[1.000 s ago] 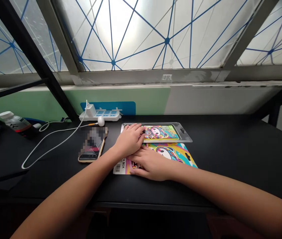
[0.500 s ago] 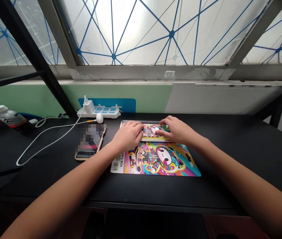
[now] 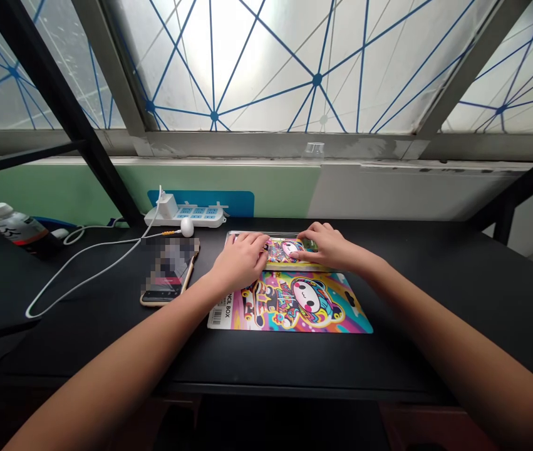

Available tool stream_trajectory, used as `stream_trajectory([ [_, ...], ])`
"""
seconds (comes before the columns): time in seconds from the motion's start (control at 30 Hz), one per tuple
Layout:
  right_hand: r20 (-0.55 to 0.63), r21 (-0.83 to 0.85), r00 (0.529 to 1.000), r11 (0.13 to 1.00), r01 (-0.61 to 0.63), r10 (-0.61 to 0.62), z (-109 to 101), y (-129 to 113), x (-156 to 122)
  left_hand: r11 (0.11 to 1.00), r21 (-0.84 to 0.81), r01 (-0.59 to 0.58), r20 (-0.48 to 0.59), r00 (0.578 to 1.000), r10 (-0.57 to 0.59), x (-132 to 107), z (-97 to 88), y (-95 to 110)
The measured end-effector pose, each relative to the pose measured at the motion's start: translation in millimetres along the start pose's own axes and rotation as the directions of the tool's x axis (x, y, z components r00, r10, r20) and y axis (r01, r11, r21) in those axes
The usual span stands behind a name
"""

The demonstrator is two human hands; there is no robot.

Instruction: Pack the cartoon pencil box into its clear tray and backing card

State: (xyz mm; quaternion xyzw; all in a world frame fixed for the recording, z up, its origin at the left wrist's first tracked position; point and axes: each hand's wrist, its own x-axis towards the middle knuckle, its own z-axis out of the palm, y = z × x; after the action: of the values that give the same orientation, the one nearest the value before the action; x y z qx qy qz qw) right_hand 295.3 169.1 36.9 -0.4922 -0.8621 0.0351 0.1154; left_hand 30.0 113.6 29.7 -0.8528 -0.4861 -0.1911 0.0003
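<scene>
A colourful pencil box in a clear plastic blister pack (image 3: 281, 252) lies on the black desk (image 3: 435, 294) near the wall. My left hand (image 3: 240, 262) rests on its left end with fingers curled over it. My right hand (image 3: 329, 246) presses on its right half, fingers bent down onto the plastic. In front of the pack lies a flat, bright cartoon backing card (image 3: 294, 304) marked "PENCIL BOX", with a barcode at its left edge.
A phone (image 3: 167, 279) lies left of my left hand. Behind it a white power strip (image 3: 186, 216) with a charger feeds a white cable (image 3: 82, 263) looping across the desk. A white bottle (image 3: 12, 227) lies at the far left. Frosted windows rise behind.
My right hand left the backing card and moved up onto the blister pack. The left hand stayed on the pack. A hand at the far left edge is gone from view.
</scene>
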Motion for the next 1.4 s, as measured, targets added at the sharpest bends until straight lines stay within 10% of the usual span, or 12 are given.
stream_trajectory([
  [0.53, -0.295, -0.066, 0.946, 0.991, 0.121, -0.135, -8, -28, -29, 0.997, 0.071, 0.006, 0.007, 1.000, -0.007, 1, -48.3, -31],
  [0.87, -0.473, -0.338, 0.758, 0.887, 0.313, -0.448, -33, -53, -114, 0.988, 0.115, -0.107, -0.257, 0.957, 0.134, -85, -51.7, 37],
  [1.1, -0.372, -0.198, 0.821, 0.901, 0.386, -0.433, 7, -63, -157, 0.990, -0.115, 0.078, -0.147, 0.984, -0.095, -131, -15.3, 41],
  [1.4, -0.145, 0.093, 0.970, 0.973, 0.210, -0.196, 0, -35, -150, 0.938, -0.242, 0.248, 0.055, 0.969, -0.242, -132, -11.8, 34],
])
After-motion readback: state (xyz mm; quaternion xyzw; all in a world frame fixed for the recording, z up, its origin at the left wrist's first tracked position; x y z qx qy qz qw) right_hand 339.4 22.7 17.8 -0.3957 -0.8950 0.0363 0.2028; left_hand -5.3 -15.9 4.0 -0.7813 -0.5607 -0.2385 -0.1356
